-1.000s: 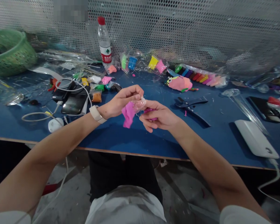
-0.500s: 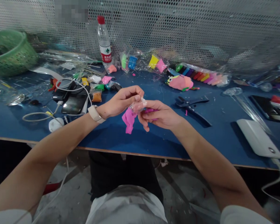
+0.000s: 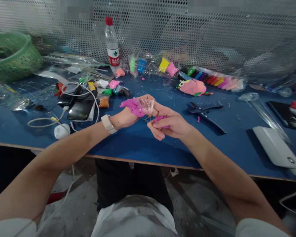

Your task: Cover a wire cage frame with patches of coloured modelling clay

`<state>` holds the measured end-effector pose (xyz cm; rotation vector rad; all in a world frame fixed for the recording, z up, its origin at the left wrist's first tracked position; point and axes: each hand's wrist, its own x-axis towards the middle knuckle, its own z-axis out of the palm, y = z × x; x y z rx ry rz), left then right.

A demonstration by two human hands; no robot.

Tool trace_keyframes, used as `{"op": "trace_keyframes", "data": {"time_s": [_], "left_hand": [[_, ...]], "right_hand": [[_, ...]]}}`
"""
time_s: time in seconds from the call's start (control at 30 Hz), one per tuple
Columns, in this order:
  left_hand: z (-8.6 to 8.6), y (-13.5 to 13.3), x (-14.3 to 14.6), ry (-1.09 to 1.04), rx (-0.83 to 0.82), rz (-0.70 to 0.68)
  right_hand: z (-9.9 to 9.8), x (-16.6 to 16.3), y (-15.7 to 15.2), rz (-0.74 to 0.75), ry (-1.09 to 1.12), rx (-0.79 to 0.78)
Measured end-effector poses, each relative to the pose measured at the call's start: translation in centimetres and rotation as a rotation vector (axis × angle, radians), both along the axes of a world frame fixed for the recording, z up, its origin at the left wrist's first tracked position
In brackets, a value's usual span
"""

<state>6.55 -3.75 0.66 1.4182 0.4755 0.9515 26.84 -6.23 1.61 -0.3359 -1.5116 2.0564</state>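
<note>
My left hand [image 3: 127, 118], closed and partly hidden, holds a small clear plastic wrapper [image 3: 149, 106]. Stretched magenta modelling clay [image 3: 133, 107] sticks out of the wrapper and lies across these fingers. My right hand [image 3: 175, 123] is closed round another lump of the magenta clay [image 3: 162, 121], and its index finger reaches to the wrapper. Both hands meet above the blue table [image 3: 128, 144]. Right of them lie dark pliers-like cutters [image 3: 206, 115] with a magenta scrap beside them. A pink clay figure [image 3: 192, 87] with eyes lies farther back.
A water bottle [image 3: 112, 47], a green basket [image 3: 17, 62] and several bagged clay pieces line the back by a perforated metal screen [image 3: 148, 29]. Phones [image 3: 79, 109] with white cables lie left. A white power bank [image 3: 276, 146] lies right, near the table's front edge.
The magenta clay that hung below the wrapper has swung up and left, over my left hand. My right hand still keeps its own lump. The view has shifted slightly.
</note>
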Motion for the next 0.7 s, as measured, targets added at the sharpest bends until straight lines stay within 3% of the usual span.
{"op": "trace_keyframes", "data": {"time_s": [0.13, 0.5, 0.7], "left_hand": [[-0.6, 0.5, -0.1, -0.058, -0.001, -0.021], [-0.6, 0.3, 0.2, 0.022, 0.109, 0.047], [-1.0, 0.5, -0.6, -0.036, 0.153, 0.162]], "right_hand": [[-0.3, -0.5, -0.2, -0.028, 0.061, 0.016], [0.8, -0.1, -0.2, -0.082, -0.095, -0.056], [0.9, -0.7, -0.3, -0.274, -0.057, -0.107]]}}
